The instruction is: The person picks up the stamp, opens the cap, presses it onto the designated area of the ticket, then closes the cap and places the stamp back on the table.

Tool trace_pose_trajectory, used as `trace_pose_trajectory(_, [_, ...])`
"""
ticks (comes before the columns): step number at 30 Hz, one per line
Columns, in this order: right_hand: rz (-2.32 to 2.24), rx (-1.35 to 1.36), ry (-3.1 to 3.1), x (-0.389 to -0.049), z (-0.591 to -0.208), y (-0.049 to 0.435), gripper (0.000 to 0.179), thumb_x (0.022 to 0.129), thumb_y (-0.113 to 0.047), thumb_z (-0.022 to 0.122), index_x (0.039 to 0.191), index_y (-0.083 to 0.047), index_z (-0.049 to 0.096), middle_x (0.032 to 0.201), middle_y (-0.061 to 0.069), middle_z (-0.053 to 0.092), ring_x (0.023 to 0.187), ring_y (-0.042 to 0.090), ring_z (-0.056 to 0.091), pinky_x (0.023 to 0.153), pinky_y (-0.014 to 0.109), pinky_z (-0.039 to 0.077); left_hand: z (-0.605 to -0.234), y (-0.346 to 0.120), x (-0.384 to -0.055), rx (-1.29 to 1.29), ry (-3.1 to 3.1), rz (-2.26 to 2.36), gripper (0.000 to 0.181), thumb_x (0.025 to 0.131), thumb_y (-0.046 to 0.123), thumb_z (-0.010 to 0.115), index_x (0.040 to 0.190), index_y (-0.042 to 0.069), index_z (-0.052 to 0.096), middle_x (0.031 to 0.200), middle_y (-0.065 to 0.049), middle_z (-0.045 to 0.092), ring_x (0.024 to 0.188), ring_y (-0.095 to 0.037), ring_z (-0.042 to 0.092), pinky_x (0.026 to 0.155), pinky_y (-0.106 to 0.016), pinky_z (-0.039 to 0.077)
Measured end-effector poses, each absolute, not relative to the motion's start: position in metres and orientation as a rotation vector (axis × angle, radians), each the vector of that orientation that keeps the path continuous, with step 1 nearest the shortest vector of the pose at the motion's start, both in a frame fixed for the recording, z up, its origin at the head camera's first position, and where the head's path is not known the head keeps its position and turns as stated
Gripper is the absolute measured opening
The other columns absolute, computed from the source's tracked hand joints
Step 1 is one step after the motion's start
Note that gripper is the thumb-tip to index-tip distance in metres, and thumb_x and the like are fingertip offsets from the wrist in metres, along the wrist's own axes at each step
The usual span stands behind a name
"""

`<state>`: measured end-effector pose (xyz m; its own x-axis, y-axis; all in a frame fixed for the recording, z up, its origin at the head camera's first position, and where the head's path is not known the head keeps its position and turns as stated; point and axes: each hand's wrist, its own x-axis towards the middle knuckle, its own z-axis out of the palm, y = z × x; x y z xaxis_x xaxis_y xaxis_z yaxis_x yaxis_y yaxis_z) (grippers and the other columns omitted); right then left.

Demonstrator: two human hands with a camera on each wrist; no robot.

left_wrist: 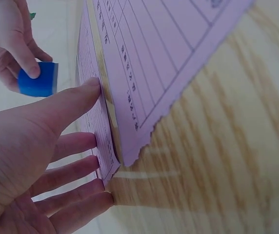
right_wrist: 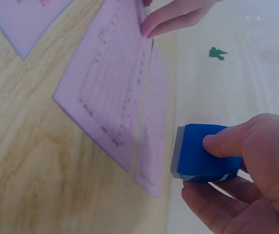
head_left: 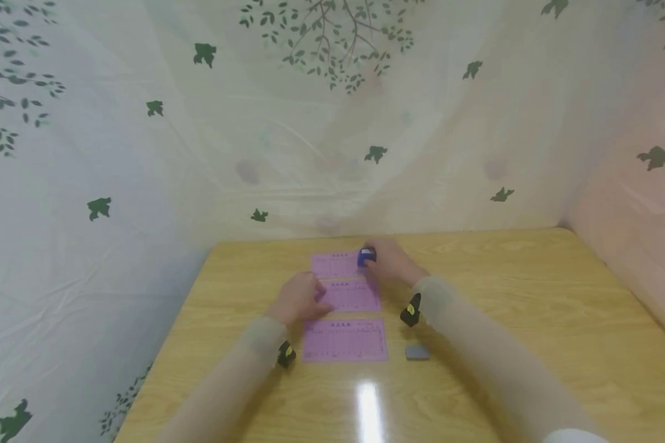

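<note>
My right hand (head_left: 390, 261) pinches a blue stamp (right_wrist: 205, 152) with a pale grey base between thumb and fingers. In the head view the stamp overlaps the right end of the far pink form (head_left: 335, 264). In the right wrist view its base faces the papers, some way off them. My left hand (left_wrist: 42, 151) lies with fingers extended at the left edge of the far and middle forms, fingertips right at the paper. The middle pink form (head_left: 351, 297) sits between my hands. A third pink form (head_left: 345, 340), printed with a ruled table, lies nearest me.
A small flat grey block (head_left: 417, 353) rests on the wooden table (head_left: 532, 307), right of the nearest form. Behind the table hangs a pale curtain (head_left: 310, 172) printed with leaves and birds. Dark wrist cameras (head_left: 411, 311) sit at both wrists.
</note>
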<state>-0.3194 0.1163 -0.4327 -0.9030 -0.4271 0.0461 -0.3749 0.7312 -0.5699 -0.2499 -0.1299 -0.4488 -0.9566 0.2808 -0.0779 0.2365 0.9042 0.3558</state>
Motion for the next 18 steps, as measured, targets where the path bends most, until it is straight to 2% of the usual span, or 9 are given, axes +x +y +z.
trace_pose_trajectory(4, [-0.894, -0.687, 2.846, -0.318, -0.426, 0.117, 0.025, 0.101, -0.013, 0.069, 0.124, -0.004, 0.068, 0.116, 0.013, 0.074, 0.108, 0.029, 0.071, 0.099, 0.046, 0.062, -0.447, -0.129, -0.251, 0.413, 2.931, 0.537, 0.041, 0.086, 0.037, 0.089, 0.11, 0.006, 0.079, 0.101, -0.009, 0.075, 0.079, -0.016, 0.061, 0.072, -0.03, 0.056])
trace_pose_trajectory(8, [-0.895, -0.721, 2.841, -0.31, -0.417, 0.118, 0.028, 0.1, -0.011, 0.07, 0.126, -0.002, 0.068, 0.119, 0.014, 0.074, 0.111, 0.031, 0.071, 0.101, 0.047, 0.061, -0.445, -0.127, -0.25, 0.429, 2.928, 0.547, 0.033, 0.086, 0.036, 0.089, 0.1, 0.007, 0.079, 0.088, -0.005, 0.071, 0.073, -0.016, 0.058, 0.065, -0.028, 0.052])
trace_pose_trajectory(11, [-0.874, -0.769, 2.843, -0.302, -0.411, 0.117, 0.029, 0.099, -0.011, 0.071, 0.127, -0.002, 0.069, 0.12, 0.015, 0.074, 0.112, 0.031, 0.072, 0.103, 0.048, 0.061, -0.444, -0.126, -0.25, 0.427, 2.936, 0.538, 0.038, 0.086, 0.036, 0.089, 0.106, 0.005, 0.079, 0.096, -0.009, 0.074, 0.078, -0.018, 0.062, 0.069, -0.03, 0.055])
trace_pose_trajectory(15, [-0.823, -0.831, 2.847, -0.292, -0.405, 0.114, 0.028, 0.099, -0.012, 0.072, 0.126, -0.003, 0.07, 0.118, 0.013, 0.075, 0.11, 0.028, 0.072, 0.102, 0.046, 0.061, -0.446, -0.126, -0.249, 0.405, 2.956, 0.516, 0.047, 0.085, 0.037, 0.089, 0.116, 0.004, 0.078, 0.113, -0.014, 0.077, 0.089, -0.02, 0.066, 0.082, -0.035, 0.061])
trace_pose_trajectory(18, [-0.789, -0.876, 2.863, -0.285, -0.402, 0.114, 0.028, 0.099, -0.012, 0.073, 0.125, -0.003, 0.07, 0.117, 0.013, 0.076, 0.109, 0.028, 0.072, 0.102, 0.044, 0.061, -0.447, -0.126, -0.25, 0.394, 2.966, 0.509, 0.049, 0.085, 0.038, 0.09, 0.119, 0.005, 0.078, 0.117, -0.014, 0.076, 0.091, -0.019, 0.066, 0.086, -0.035, 0.061])
